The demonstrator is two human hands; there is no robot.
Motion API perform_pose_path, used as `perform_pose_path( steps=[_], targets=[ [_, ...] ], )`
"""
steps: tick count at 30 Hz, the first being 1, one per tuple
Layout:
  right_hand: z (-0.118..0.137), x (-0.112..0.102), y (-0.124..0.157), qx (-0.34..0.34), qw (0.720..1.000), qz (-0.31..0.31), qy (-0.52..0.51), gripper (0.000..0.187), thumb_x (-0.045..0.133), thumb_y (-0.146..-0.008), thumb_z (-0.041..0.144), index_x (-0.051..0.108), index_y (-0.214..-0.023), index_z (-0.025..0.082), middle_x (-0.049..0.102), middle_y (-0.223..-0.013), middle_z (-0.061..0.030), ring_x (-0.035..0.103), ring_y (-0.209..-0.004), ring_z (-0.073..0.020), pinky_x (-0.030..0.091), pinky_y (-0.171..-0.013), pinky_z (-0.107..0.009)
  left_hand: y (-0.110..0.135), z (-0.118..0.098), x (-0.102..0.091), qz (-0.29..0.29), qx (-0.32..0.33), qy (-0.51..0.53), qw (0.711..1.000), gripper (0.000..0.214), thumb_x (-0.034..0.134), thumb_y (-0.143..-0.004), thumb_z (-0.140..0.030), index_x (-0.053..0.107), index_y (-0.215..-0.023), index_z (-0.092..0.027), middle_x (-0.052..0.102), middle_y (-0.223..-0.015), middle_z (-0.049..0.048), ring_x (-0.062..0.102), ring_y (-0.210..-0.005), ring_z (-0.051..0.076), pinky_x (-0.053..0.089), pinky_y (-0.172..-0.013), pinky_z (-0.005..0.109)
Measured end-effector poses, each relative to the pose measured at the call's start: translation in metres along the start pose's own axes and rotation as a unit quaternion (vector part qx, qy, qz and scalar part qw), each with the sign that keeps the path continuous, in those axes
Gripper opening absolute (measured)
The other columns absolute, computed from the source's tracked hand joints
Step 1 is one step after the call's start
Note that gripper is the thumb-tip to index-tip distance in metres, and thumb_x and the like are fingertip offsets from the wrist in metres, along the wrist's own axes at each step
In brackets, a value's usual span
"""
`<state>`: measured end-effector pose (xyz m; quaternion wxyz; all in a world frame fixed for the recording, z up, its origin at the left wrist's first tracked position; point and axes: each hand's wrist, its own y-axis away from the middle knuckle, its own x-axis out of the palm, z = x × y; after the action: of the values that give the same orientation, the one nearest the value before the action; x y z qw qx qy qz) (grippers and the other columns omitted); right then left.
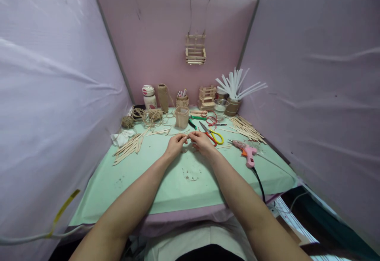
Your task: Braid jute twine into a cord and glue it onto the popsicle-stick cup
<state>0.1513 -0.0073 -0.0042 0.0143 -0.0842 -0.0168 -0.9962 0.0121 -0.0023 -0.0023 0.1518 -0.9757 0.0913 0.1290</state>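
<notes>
Both hands meet over the middle of the worktop (192, 201), forearms resting along it or just above; contact cannot be confirmed. Left hand (176, 144): thumb and fingertips drawn together in a pinch. Right hand (202, 142): same pinch, tips touching or nearly touching the left's. A small thin piece (188, 136) appears gripped between the two sets of fingertips; its kind cannot be made out. Two-handed fingertip hold presumably chosen because the piece is too slight for a full grasp. It sits just in front of an upright, open-topped stick box (181, 118), near enough, I judge, for easy comparison. Scissors (208, 131) with red and yellow handles lie beside the right hand, blades pointing away; green-handled pliers (198, 117) lie behind them. Both seem left there for short reach. Glue gun (249, 153) rests on its side farther right, nozzle turned inward, its black cable (260, 181) dropping over the front edge, probably to keep hot tip and cord off the central area. Loose flat sticks are split into a left pile (128, 148) and a right pile (247, 128), likely stock kept to the margins. Twine (156, 114) lies loosely tangled at back left.
</notes>
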Motion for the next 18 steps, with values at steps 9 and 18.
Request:
perform_pose_path(
  steps=[9, 18],
  targets=[
    [0.0012, 0.0015, -0.0012, -0.179, 0.96, -0.077, 0.203, 0.017, 0.056, -0.071, 0.035, 0.061, -0.067, 0.02, 0.061, -0.069, -0.0008, 0.053, -0.068, -0.0151, 0.04, -0.068, -0.028, 0.0032, 0.0007, 0.0019, -0.008, -0.015, -0.036, 0.999, 0.027, 0.051, -0.077, -0.039, 0.065, -0.075, -0.016, 0.055, -0.061, -0.0011, 0.046, -0.055, 0.011, 0.038, -0.05, 0.021],
    [0.0006, 0.0026, 0.0, -0.098, 0.98, -0.074, 0.159, 0.022, 0.058, -0.068, 0.041, 0.06, -0.066, 0.018, 0.053, -0.058, 0.0025, 0.047, -0.06, -0.0129, 0.036, -0.058, -0.025, 0.0045, -0.0019, 0.0027, -0.03, -0.015, -0.02, 0.999, 0.026, 0.054, -0.074, -0.038, 0.065, -0.074, -0.015, 0.055, -0.061, -0.0011, 0.048, -0.059, 0.012, 0.038, -0.053, 0.021]
  ],
)
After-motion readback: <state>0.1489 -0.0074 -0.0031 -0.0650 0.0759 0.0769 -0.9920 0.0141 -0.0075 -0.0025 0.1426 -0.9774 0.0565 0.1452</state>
